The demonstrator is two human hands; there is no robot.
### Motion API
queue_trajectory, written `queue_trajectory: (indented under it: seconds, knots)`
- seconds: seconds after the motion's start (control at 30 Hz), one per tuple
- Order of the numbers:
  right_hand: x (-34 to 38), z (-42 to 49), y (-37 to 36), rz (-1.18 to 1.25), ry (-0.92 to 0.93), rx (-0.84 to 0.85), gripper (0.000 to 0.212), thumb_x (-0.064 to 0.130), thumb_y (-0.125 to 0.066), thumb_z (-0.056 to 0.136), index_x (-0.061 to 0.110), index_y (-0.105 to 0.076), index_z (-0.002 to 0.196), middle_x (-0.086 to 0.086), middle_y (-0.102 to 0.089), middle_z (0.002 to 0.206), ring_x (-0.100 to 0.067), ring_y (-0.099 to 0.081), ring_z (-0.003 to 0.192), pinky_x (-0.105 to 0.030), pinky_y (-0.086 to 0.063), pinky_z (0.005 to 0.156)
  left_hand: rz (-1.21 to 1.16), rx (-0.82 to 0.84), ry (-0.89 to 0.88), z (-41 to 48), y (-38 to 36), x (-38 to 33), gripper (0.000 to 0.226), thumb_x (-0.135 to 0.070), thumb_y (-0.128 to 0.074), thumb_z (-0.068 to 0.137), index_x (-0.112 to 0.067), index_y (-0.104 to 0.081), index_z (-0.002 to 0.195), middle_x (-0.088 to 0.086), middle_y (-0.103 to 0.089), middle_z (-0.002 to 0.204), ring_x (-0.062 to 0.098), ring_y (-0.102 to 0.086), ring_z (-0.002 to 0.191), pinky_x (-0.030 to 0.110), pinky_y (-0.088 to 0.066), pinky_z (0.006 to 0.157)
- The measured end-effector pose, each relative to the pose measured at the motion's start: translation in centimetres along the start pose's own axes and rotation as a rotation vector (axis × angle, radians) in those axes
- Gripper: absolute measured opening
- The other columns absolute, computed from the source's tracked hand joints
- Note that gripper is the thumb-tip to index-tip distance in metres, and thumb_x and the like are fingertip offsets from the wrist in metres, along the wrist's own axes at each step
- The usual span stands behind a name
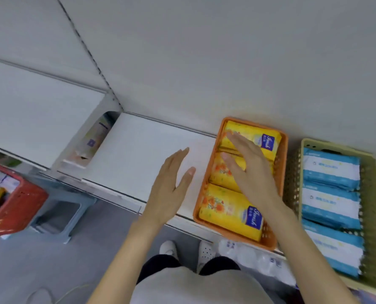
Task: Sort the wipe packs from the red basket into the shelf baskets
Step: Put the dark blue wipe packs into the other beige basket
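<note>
- Nearest: white shoes [187,251] on a grey floor [29,266], toes at the shelf foot. The person stands square to the orange basket.
- Red basket [22,202] sits far left on a grey-blue stool [59,218], raised to easy reach. Some packs remain in it, so the sorting looks unfinished.
- Left hand [169,191] hovers over bare shelf just left of the orange basket. Its fingers [178,159] are straight and together, thumb apart, holding nothing.
- Right hand [250,170] lies flat over the middle of the orange basket [204,189], fingers [237,141] straight and slightly fanned. It is probably patting a pack level, though I cannot tell whether it touches.
- Yellow packs [226,213] lie in a row front to back inside that basket — one kind per basket.
- Just right, a pale green basket [292,183] holds blue packs [332,200], likewise in a row.
- The white shelf [143,154] is smooth and flat. A blurred pack lies in a gap at its far left end.
- Farthest: plain white back panel [226,62] with a slotted upright — store shelving.
</note>
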State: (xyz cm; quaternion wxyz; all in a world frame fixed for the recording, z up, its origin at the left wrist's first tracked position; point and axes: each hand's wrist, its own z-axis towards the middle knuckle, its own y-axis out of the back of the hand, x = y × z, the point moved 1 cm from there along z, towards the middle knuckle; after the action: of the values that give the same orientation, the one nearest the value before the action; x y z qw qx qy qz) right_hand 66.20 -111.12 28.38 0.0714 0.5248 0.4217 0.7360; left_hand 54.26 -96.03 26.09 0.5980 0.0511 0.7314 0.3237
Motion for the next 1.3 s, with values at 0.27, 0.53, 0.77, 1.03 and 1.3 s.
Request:
queue_trajectory:
  seconds: [0.27,0.53,0.77,1.03,1.3]
  knots:
    - [14.0,-4.1,-12.7,0.283,0.122,0.348,0.045,0.033,-0.060,0.091,0.035,-0.046,0.134,0.017,-0.044,0.124,0.003,-0.049,0.113,-0.001,-0.033,0.090,-0.308,-0.443,0.271,-12.1,11.3,8.7,0.032,-0.026,-0.052,0.096,-0.042,-0.053,0.123,-0.016,-0.057,0.124,-0.009,-0.054,0.108,0.001,-0.038,0.082]
    - [25.4,-9.9,-30.4,0.418,0.154,0.626,0.040,0.023,-0.066,0.088,0.042,-0.050,0.119,0.011,-0.053,0.121,-0.001,-0.056,0.103,-0.016,-0.044,0.089,-0.371,-0.768,0.471,-25.4,24.7,20.7,0.033,-0.032,-0.057,0.093,-0.031,-0.056,0.126,-0.010,-0.061,0.123,-0.009,-0.055,0.108,0.001,-0.038,0.086]
    - [35.0,-10.2,-40.5,0.350,0.226,0.831,0.042,0.025,-0.064,0.088,0.045,-0.049,0.121,0.015,-0.050,0.122,0.006,-0.054,0.102,-0.004,-0.039,0.086,-0.473,-1.085,0.666,-33.0,32.2,27.6,0.023,-0.028,-0.058,0.091,-0.040,-0.059,0.110,-0.023,-0.066,0.108,-0.012,-0.058,0.101,0.001,-0.040,0.082]
    - [40.4,-5.4,-53.3,0.298,0.128,0.943,0.037,0.018,-0.064,0.089,0.035,-0.053,0.121,0.016,-0.054,0.117,0.007,-0.057,0.094,-0.005,-0.043,0.079,-0.589,-1.080,0.832,-29.9,36.6,36.0,0.031,-0.018,-0.059,0.092,-0.033,-0.058,0.119,-0.016,-0.062,0.120,-0.017,-0.055,0.101,-0.003,-0.037,0.077]
    - [45.9,3.9,-71.2,0.250,-0.155,1.038,0.028,0.022,-0.060,0.092,0.025,-0.056,0.119,0.003,-0.061,0.114,-0.009,-0.060,0.102,-0.017,-0.047,0.080,-0.592,-1.108,1.007,-24.1,47.9,47.0,0.032,-0.027,-0.063,0.089,-0.046,-0.052,0.112,-0.018,-0.062,0.116,-0.016,-0.056,0.098,0.011,-0.042,0.084]
